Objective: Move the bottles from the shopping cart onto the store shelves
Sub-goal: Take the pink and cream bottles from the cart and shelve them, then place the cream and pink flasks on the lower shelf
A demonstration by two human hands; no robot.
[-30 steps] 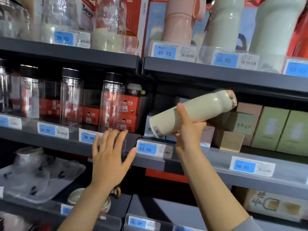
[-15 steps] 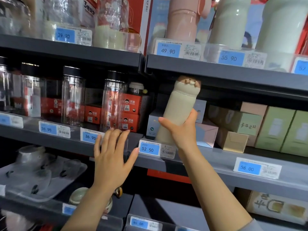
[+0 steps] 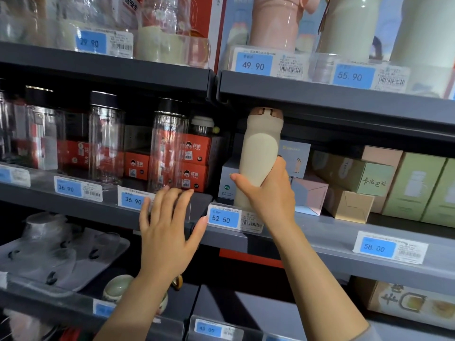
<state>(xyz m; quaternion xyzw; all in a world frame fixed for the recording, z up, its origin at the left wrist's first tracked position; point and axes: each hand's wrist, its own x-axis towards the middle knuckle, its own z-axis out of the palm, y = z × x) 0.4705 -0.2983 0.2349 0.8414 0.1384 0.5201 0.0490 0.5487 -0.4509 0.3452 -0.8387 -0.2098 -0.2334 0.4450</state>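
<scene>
A cream bottle point(image 3: 258, 153) with a brown cap stands almost upright on the middle grey shelf point(image 3: 320, 232), just behind the 52.50 price tag. My right hand point(image 3: 268, 190) grips its lower half, thumb on the left side and fingers round the right. The cap sits close under the shelf above. My left hand point(image 3: 170, 232) lies flat with spread fingers against the front edge of the same shelf, to the left of the bottle, and holds nothing. The shopping cart is out of view.
Clear glass bottles point(image 3: 105, 143) with black lids and red boxes point(image 3: 192, 163) fill the shelf to the left. Pastel boxes point(image 3: 352, 173) stand to the right of the cream bottle. Pink and pale flasks point(image 3: 278, 20) line the upper shelf. A tray of cups point(image 3: 49, 252) sits lower left.
The cream bottle was lying sideways in my right hand, then swung upright and came down onto the middle shelf. My left hand stayed on the shelf edge.
</scene>
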